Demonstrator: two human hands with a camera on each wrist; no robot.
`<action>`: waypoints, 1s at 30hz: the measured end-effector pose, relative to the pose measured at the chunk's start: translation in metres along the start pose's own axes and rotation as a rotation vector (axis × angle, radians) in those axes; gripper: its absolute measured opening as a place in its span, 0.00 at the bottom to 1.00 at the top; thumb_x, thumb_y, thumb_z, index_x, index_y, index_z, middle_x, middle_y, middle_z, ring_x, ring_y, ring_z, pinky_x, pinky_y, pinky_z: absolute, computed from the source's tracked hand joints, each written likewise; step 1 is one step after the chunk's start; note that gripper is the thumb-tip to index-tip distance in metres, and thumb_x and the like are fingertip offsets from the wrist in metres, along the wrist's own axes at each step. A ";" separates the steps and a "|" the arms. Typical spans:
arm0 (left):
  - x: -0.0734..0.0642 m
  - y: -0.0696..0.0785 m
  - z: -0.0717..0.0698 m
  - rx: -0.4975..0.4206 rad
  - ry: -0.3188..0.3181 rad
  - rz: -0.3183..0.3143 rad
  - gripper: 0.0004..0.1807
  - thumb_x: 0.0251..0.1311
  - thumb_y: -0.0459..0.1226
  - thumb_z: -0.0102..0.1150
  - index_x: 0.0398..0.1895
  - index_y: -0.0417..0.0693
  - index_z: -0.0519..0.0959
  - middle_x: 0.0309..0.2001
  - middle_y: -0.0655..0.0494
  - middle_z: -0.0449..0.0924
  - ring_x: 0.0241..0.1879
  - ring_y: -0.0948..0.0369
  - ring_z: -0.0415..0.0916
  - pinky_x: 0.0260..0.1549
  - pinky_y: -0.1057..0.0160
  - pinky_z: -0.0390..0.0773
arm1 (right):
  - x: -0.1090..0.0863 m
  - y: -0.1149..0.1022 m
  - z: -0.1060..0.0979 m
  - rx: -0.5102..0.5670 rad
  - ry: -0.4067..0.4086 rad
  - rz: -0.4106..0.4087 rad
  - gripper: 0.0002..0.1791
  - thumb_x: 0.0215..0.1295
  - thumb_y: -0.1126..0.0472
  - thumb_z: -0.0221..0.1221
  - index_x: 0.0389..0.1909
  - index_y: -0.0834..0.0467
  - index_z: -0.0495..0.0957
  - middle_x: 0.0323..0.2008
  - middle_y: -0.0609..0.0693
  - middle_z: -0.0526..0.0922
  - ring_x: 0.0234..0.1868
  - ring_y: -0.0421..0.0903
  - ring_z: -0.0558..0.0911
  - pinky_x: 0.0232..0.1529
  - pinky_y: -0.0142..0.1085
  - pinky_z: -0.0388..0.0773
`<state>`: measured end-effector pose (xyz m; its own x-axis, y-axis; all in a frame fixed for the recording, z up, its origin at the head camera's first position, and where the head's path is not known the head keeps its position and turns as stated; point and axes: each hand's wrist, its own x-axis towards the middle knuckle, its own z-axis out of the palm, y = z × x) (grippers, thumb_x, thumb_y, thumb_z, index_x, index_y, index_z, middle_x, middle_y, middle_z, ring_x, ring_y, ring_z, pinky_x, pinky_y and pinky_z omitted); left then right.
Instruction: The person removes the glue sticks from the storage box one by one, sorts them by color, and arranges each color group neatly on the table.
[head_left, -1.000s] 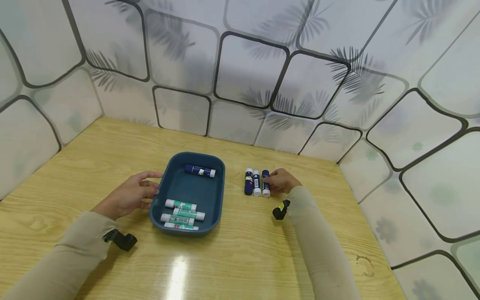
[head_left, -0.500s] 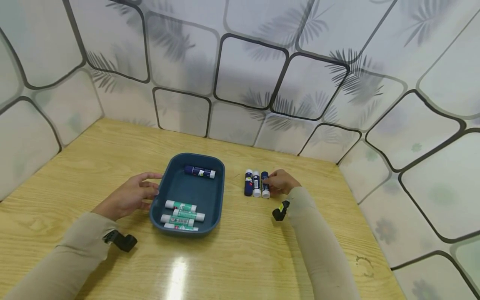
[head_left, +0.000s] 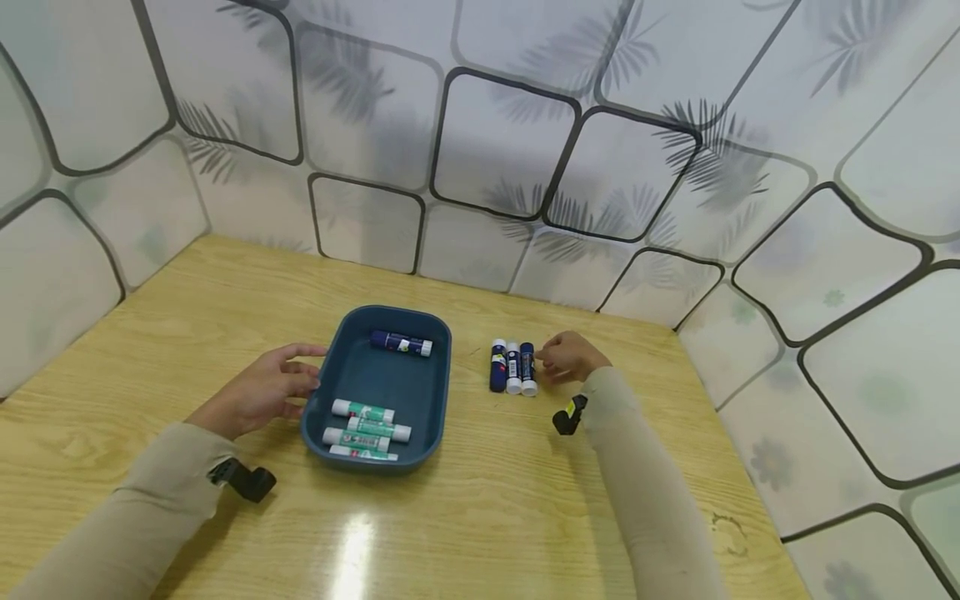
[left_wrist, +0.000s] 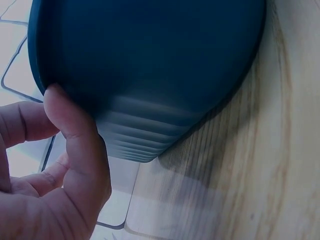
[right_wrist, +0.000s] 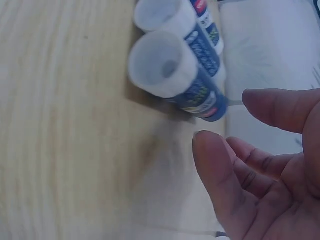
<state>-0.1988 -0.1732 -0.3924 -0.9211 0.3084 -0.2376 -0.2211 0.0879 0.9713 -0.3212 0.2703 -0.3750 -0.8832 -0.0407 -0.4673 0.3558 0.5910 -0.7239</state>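
Observation:
Three blue-and-white glue sticks lie side by side on the table, the rightmost one closest to my right hand. That hand holds nothing; in the right wrist view its thumb and fingers are parted, a small gap away from the near glue stick. My left hand is at the left side of a dark blue bin, its fingertips against the rim. A dark blue glue stick lies at the back of the bin, and several green-and-white glue sticks lie at its front.
The wooden table meets a patterned wall covering at the back and both sides. Black wrist cameras sit on both sleeves. Light glares off the front of the table.
The right hand has let go of the rightmost glue stick and drawn slightly right. That glue stick now lies closer against its neighbour. The left hand and bin stay in place.

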 end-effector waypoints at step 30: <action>-0.003 0.003 0.002 -0.010 0.004 0.000 0.31 0.68 0.26 0.44 0.73 0.37 0.50 0.49 0.42 0.69 0.39 0.56 0.76 0.34 0.57 0.79 | -0.023 -0.067 0.012 -0.039 -0.105 -0.155 0.28 0.74 0.53 0.43 0.68 0.66 0.61 0.57 0.71 0.71 0.52 0.62 0.78 0.49 0.47 0.78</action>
<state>-0.1957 -0.1720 -0.3882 -0.9224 0.3045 -0.2376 -0.2243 0.0786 0.9714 -0.3211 0.2222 -0.3218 -0.8888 -0.2167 -0.4037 0.2038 0.6021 -0.7719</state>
